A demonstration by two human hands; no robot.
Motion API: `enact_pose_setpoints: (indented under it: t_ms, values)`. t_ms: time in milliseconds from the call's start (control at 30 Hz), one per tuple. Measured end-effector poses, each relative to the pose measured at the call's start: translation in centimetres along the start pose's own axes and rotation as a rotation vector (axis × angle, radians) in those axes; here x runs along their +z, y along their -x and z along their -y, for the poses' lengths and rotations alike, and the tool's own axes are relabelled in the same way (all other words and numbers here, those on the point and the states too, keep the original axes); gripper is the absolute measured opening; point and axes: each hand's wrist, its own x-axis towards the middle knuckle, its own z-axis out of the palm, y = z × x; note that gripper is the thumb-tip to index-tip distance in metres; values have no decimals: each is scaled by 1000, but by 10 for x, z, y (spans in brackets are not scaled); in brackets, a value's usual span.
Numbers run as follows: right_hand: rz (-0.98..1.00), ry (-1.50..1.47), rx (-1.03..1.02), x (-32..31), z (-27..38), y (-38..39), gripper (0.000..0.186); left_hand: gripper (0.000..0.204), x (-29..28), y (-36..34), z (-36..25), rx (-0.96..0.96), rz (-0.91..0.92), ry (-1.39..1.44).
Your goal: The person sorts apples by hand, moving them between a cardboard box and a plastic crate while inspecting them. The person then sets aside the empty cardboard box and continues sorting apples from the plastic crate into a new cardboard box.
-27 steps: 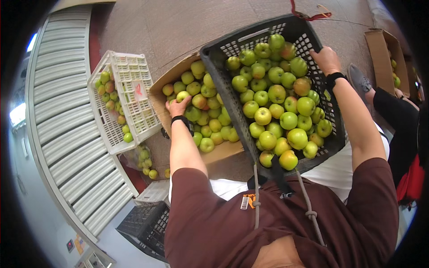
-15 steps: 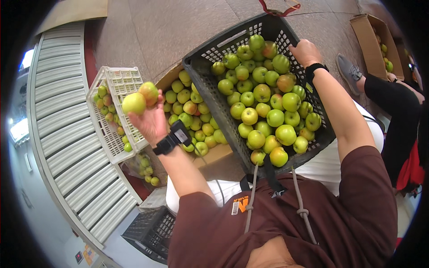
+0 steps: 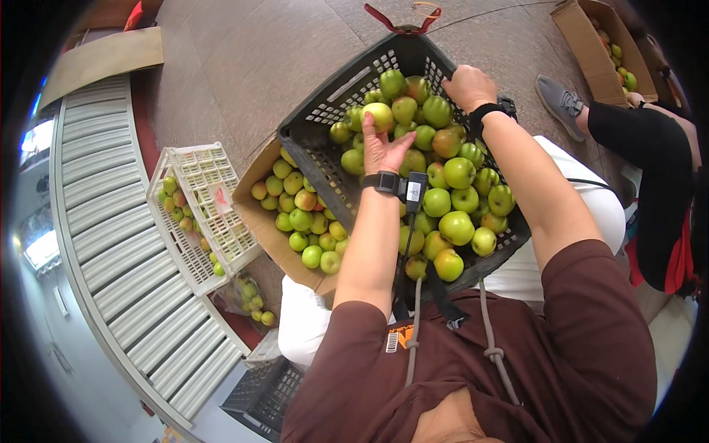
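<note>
My left hand (image 3: 384, 151) is inside the upper part of the black plastic crate (image 3: 332, 93), its fingertips on a pale yellow-green apple (image 3: 378, 117), thumb and fingers partly spread around it. My right hand (image 3: 470, 87) grips the crate's upper right rim. The crate rests on my lap, tilted and full of green and blushed apples (image 3: 459, 172). Beside it on the left is an open cardboard box (image 3: 251, 210) of apples, partly hidden under the crate. A white crate (image 3: 221, 192) with apples stands left of that, beside a bag of apples (image 3: 249, 295).
A roller conveyor (image 3: 111, 207) runs along the left. A black crate (image 3: 262, 395) lies at the bottom. Another person's leg (image 3: 631, 140) and grey shoe (image 3: 561, 107) are at the right, near another box (image 3: 580, 52) of apples. A red-handled tool (image 3: 402, 22) lies above my crate.
My left hand lifted two apples out of the cardboard box and has now moved right into the black crate. The view has shifted; my right hand stays on the rim.
</note>
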Motion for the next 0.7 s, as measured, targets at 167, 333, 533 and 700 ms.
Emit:
enact_pose_setpoints:
  t_ms: [167, 333, 533, 700]
  values:
    - [-13, -34, -24, 0, -3, -1, 30, 49, -13, -7, -22, 95, -205, 132]
    - [11, -44, -28, -4, -1, 2, 29, 29, -33, 4, -49, 58, -229, 53]
    - [-54, -25, -70, 5, -4, -1, 35, 20, -28, 77, -116, 337, 137, -64]
    - [-20, 31, -44, 3, -2, -3, 35, 18, -107, 109, -196, 749, -252, -188]
